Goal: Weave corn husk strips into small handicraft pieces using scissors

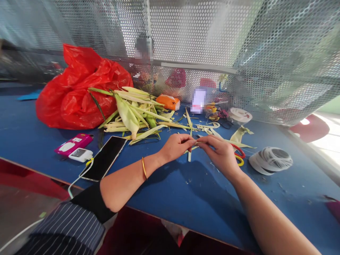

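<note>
Over the blue table [164, 191], my left hand [175, 147] and my right hand [220, 154] meet at the fingertips. Both pinch a thin pale-green corn husk strip [189, 157], whose ends stick out above and below the fingers. How the strip is folded or crossed between the fingertips is too small to tell. Beside my right hand lie scissors with red and yellow handles [240, 160], partly hidden behind it. Beyond my left hand is a heap of corn husks [127, 113], with loose scraps [208, 126] to its right.
A red plastic bag [85, 95] stands back left. A black phone [106, 159], white charger [80, 154] and magenta socket block [74, 143] lie left. Farther back are an orange tissue pack [168, 102], a lit phone [198, 101] and tape [240, 115]; thread [271, 161] stands right.
</note>
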Demonstrator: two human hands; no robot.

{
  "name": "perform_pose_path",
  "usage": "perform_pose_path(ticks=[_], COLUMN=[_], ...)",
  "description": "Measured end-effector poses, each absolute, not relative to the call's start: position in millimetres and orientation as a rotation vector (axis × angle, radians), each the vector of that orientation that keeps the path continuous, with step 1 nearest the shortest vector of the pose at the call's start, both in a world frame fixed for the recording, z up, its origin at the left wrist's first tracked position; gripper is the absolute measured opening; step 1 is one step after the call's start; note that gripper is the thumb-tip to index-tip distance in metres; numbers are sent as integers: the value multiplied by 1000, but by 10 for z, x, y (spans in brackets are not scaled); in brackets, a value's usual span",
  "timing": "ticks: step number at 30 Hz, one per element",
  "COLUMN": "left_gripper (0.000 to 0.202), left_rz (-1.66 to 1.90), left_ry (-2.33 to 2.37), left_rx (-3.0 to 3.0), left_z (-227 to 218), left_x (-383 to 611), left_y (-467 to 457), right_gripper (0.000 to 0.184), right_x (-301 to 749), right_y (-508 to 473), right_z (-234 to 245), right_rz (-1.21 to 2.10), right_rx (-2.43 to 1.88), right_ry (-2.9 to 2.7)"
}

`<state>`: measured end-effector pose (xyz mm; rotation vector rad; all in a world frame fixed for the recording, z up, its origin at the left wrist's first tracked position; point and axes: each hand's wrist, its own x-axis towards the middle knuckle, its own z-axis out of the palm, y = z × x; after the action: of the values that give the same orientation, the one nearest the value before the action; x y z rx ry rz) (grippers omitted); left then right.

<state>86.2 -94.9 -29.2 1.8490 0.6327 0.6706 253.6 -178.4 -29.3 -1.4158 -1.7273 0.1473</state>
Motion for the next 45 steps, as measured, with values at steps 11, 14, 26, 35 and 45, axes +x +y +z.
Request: perform_pose_path(ticks=[11, 14, 26, 35, 45], left_gripper=[24, 22, 19, 17, 14], left_rz=[819, 890, 731, 816, 843], left_ry=[675, 623, 679, 797, 861], left_rx=[2218, 2304, 1992, 1805, 1476], left_z=[-284, -304, -321, -366, -318], left_x=[849, 843, 880, 903, 897], left_y=[-950, -945, -966, -903, -859], right_gripper=[29, 30, 33, 29, 38], right_x=[2550, 2544, 2569, 3156, 3307], right_y=[-1755, -1766, -1779, -1778, -1711], right_z=[-292, -265, -246, -353, -458], right_rz=[456, 467, 361, -90, -82], right_rx=[-1546, -1561, -1697, -2783, -2711], right_ry=[-1532, -1480, -1606, -1922, -2013])
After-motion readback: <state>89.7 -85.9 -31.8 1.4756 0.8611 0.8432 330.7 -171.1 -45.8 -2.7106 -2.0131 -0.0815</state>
